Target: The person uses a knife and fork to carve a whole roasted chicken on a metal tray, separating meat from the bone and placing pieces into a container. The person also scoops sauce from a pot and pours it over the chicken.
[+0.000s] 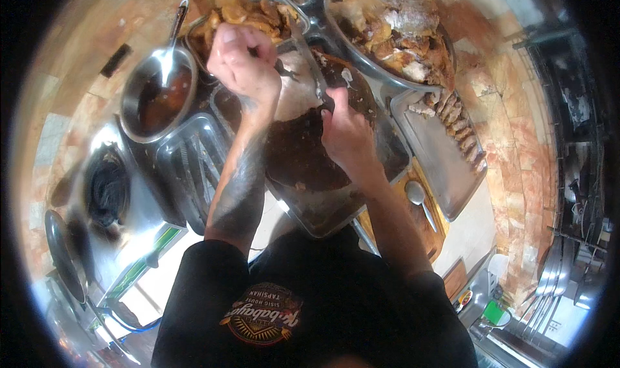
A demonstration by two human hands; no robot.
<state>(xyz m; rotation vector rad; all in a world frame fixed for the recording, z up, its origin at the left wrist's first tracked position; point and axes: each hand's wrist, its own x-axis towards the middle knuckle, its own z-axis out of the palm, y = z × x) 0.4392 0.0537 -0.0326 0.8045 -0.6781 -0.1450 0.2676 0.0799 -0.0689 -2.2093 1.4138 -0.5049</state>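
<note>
My right hand point(346, 135) grips the handle of a knife point(307, 58), index finger stretched along it. The blade points up and away over a pale slab of meat point(298, 89), which lies on a round dark board point(310, 150) set in a metal tray point(324, 213). My left hand point(242, 60) is curled into a fist shape at the upper left of the meat, close to a tray of browned meat pieces point(264, 17). Whether it holds anything is hidden by its fingers. Sliced meat point(457, 123) lies in a row along the far side of a metal tray point(431, 155) at right.
A large metal platter point(387, 72) at upper right holds big roasted pieces. At left stand a metal bowl point(127, 111) of brown liquid with a ladle point(178, 24), and a clear container point(193, 145). A spoon point(424, 201) rests on a wooden board point(397, 232) beside my right forearm.
</note>
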